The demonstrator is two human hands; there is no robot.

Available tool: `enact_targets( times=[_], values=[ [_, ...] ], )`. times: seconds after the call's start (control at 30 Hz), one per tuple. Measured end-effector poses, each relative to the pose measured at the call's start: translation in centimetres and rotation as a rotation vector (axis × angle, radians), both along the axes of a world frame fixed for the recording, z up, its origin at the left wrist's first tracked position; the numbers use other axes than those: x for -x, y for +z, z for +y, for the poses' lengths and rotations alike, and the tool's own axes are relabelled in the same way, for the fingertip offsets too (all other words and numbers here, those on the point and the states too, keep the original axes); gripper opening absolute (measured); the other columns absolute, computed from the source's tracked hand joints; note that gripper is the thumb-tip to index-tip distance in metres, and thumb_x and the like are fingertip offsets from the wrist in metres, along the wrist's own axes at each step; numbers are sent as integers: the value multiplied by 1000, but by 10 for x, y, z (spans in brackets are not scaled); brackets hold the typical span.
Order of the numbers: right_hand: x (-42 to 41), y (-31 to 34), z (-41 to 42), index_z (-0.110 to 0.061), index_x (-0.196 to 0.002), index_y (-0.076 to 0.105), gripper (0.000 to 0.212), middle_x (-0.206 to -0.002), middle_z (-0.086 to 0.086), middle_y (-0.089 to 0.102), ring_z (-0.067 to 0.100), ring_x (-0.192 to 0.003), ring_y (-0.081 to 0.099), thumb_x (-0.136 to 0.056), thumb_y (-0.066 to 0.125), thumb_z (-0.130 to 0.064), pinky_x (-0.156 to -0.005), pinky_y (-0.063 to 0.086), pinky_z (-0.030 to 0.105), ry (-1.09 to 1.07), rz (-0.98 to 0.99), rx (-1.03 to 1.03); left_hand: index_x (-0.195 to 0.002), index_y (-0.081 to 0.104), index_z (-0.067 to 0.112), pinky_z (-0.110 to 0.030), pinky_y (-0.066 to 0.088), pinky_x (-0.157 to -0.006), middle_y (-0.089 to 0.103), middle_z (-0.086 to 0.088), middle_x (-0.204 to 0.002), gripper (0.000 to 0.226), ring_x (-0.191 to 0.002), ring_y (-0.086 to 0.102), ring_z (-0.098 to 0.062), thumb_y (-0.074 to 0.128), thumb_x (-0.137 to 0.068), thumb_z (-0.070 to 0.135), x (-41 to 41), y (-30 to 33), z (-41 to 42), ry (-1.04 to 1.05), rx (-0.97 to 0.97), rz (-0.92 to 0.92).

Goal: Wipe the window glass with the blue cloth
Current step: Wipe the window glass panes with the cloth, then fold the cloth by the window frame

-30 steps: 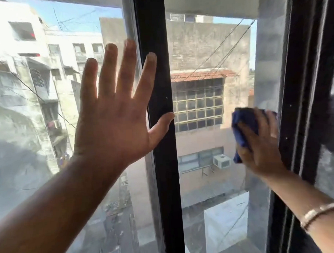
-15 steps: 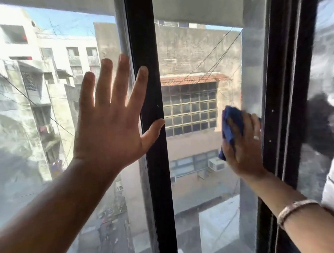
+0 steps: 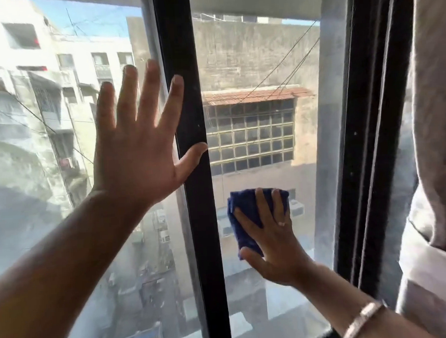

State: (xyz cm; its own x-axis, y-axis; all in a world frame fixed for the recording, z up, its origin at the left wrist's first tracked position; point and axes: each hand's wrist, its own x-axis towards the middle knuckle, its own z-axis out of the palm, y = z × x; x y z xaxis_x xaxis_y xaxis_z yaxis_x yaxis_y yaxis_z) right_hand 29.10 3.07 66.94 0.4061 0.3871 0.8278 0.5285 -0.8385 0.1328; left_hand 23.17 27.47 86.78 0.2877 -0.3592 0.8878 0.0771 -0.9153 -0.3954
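Observation:
A folded blue cloth [image 3: 247,216] is pressed flat against the window glass [image 3: 261,141] of the right pane, low and a little right of the middle bar. My right hand [image 3: 273,239] lies spread over the cloth and holds it to the glass, with a ring on one finger and a bracelet at the wrist. My left hand [image 3: 139,147] is open with fingers spread, its palm flat on the left pane and its thumb lying across the black middle bar [image 3: 189,134].
The black outer frame [image 3: 362,162] runs down the right side of the pane. A pale curtain [image 3: 437,185] hangs at the far right. The left pane [image 3: 25,177] looks hazy. Buildings and a street lie beyond the glass.
My right hand has slid the blue cloth down and to the left, away from the right frame toward the middle of the pane. My left hand stays flat on the left pane.

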Motion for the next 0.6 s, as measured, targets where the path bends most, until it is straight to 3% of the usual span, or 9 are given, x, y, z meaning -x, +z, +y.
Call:
enact_targets(
  times=[0.1, 0.2, 0.27, 0.33, 0.4, 0.5, 0.57, 0.6],
  values=[
    [13, 14, -20, -35, -159, -3, 67, -169, -7, -8, 28, -156, -11, -105, 35, -25, -124, 12, 56, 255, 148, -102, -164, 10, 17, -66, 7, -123, 11, -23, -170, 83, -157, 11, -44, 18, -101, 70, 9, -10, -16, -39, 59, 58],
    [22, 28, -28, -35, -158, -5, 93, -168, -2, 0, 19, -157, -7, -94, 55, -5, -125, 17, 49, 152, 236, -271, -160, 33, 16, -65, 14, -121, 30, -25, -164, 74, -152, 28, -43, 39, -102, 62, 16, -40, -42, -184, -124, 28],
    [31, 41, -24, -30, -159, 11, 94, -163, 8, 23, 27, -153, 15, -80, 61, -13, -121, 20, 41, -18, 299, -433, -154, 46, 15, -59, 18, -122, 37, -22, -161, 68, -150, 36, -40, 54, -97, 51, 18, -56, -55, -293, -233, 22],
    [41, 49, -21, -20, -144, 49, 72, -129, 10, 54, 34, -124, 47, -74, 65, -20, -101, 37, 36, -207, 270, -441, -152, 50, 14, -52, 13, -125, 36, -18, -163, 66, -152, 34, -36, 61, -94, 44, 17, -68, -64, -423, -215, 113],
    [56, 49, -19, -15, -114, 66, 42, -100, 7, 61, 31, -96, 59, -72, 71, -14, -80, 44, 34, -266, 277, -439, -155, 44, 13, -45, 7, -127, 31, -15, -166, 71, -155, 27, -32, 64, -95, 45, 15, -86, -70, -561, -128, 285],
    [102, 33, -21, -24, -92, 64, 29, -83, -8, 55, 8, -72, 54, -68, 78, -28, -63, 37, 15, -166, 401, -601, -160, 30, 22, -35, 7, -124, 28, -4, -169, 78, -157, 24, -23, 59, -95, 54, 18, -134, -79, -763, 121, 650],
    [143, 5, -29, -27, -85, 56, 30, -74, -14, 56, -1, -64, 51, -65, 78, -30, -58, 37, 10, -136, 546, -755, -156, 37, 27, -36, 31, -122, 45, 2, -160, 77, -146, 43, -18, 58, -90, 59, 28, -181, -91, -918, 374, 901],
    [164, -12, -33, -23, -85, 55, 30, -70, -15, 59, -5, -62, 51, -67, 79, -25, -58, 38, 9, -106, 627, -829, -152, 43, 27, -34, 43, -113, 56, 3, -150, 74, -135, 53, -16, 59, -87, 59, 35, -204, -98, -995, 531, 1049]
  ],
)
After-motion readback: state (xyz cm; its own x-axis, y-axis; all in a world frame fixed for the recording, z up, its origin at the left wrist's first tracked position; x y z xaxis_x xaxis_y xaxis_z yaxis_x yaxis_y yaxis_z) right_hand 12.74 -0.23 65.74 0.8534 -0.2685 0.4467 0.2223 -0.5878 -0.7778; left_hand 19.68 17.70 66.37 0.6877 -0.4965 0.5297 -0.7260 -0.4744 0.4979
